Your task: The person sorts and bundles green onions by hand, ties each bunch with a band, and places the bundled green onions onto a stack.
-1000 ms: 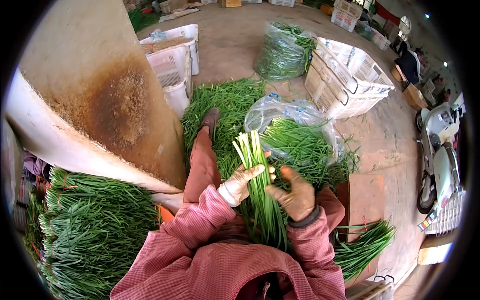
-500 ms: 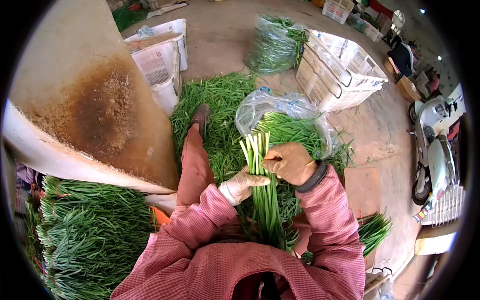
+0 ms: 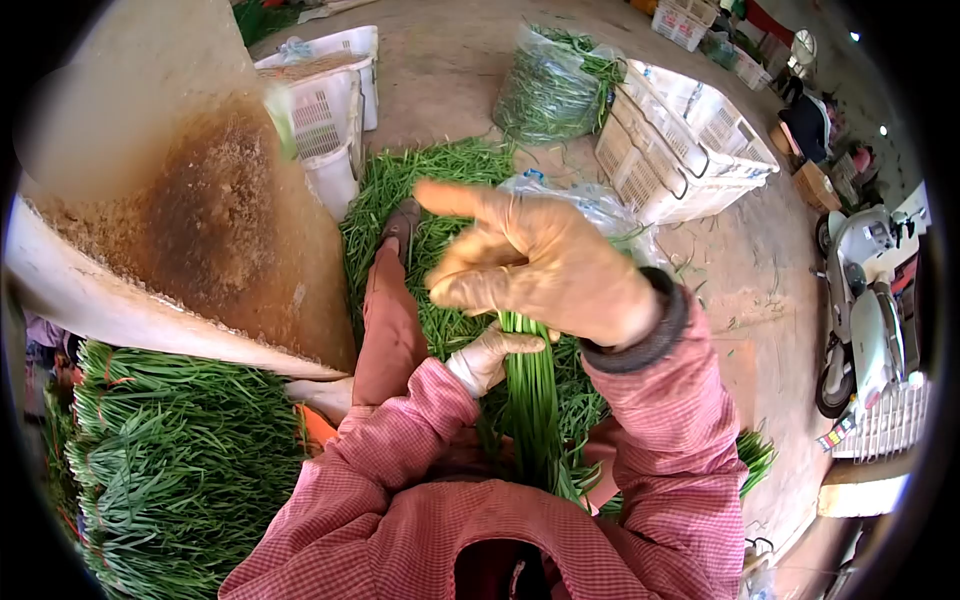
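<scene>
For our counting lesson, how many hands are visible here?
2: the whitish-gloved left hand, wrapped around long green stalks; and the stained, tan-gloved right hand, higher in view. Others may be hidden in the background.

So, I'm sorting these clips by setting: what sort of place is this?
Probably a produce sorting or packing shed: stacked bundles of greens, a clear plastic bag of greens and white plastic crates suggest it.
</scene>
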Demonstrator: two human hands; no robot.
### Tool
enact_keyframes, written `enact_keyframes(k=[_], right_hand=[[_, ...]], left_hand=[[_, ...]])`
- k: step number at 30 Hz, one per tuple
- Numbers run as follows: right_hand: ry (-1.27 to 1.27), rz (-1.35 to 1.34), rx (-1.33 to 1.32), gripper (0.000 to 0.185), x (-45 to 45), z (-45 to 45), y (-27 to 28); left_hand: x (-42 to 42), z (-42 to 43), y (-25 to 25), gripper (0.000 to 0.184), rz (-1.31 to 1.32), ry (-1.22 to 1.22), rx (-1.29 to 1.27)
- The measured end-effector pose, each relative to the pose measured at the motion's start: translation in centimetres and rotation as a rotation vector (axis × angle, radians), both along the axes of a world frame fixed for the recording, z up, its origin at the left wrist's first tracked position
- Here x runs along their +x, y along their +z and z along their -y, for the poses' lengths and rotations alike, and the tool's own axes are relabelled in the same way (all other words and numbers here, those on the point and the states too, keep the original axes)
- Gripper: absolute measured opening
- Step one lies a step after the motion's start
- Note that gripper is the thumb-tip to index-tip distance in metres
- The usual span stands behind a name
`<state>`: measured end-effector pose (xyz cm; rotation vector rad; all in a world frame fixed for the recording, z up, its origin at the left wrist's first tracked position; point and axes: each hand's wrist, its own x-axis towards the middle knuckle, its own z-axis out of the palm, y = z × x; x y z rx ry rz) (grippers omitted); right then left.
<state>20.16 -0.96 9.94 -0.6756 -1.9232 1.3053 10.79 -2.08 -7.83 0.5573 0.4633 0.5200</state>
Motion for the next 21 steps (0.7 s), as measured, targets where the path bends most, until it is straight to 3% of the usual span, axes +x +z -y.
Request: enact_keyframes(k=[2,3,5,7,8,9,13,14,15,17,19,20,21], right_hand=[[-0.458,0.759,0.454,0.026,1.3,-0.1,-3.7],[-0.522,0.919,0.315,0.023,1.4,-0.4,-5.9],[-0.526,1.126,0.314,0.021,0.7,1.1,-6.3],[-0.392,1.026,0.120,0.018,-0.4,-0.5,-4.8],[-0.405,0.667,-0.242,0.017,-0.6,-0.6,-2.8],[-0.404,0.179,-0.327,0.017,-1.3,-0.3,-0.3],[0.080,-0.753,-0.077,0.027,-2.7,-1.3,7.9],[0.067,-0.756,-0.068,0.027,-1.9,-1.4,8.0],[-0.158,-0.360,0.292,0.032,-0.7,-1.3,7.7],[-0.565,-0.059,0.282,0.046,1.4,-0.3,4.4],[-0.904,0.354,0.385,0.057,5.0,1.0,-3.2],[-0.873,0.164,0.227,0.058,4.1,3.2,-5.8],[-0.847,-0.050,0.071,0.059,3.3,5.2,-8.4]], left_hand=[[0.1,-0.1,-0.7,0.053,-0.009,-0.028,0.005],[0.6,0.2,-1.7,0.053,0.075,0.037,-0.004],[0.8,0.6,-1.9,0.054,0.155,0.093,-0.021],[0.8,0.8,-0.9,0.052,0.117,0.040,-0.014],[0.7,0.3,-1.8,0.046,0.074,-0.038,0.002],[0.4,0.2,-0.7,0.059,0.152,-0.111,0.033],[-0.2,-0.1,0.3,0.061,0.203,-0.091,-0.065],[-0.2,-0.4,-0.4,0.060,0.260,-0.090,-0.072],[-0.2,-0.8,-1.1,0.060,0.316,-0.089,-0.080],[-0.3,-1.0,-0.9,0.059,0.387,-0.025,-0.068],[-0.5,-1.0,0.3,0.056,0.372,0.056,-0.023],[-0.1,-1.0,0.5,0.052,0.408,0.093,-0.016],[-0.4,-0.5,2.3,0.049,0.283,0.158,-0.032]])
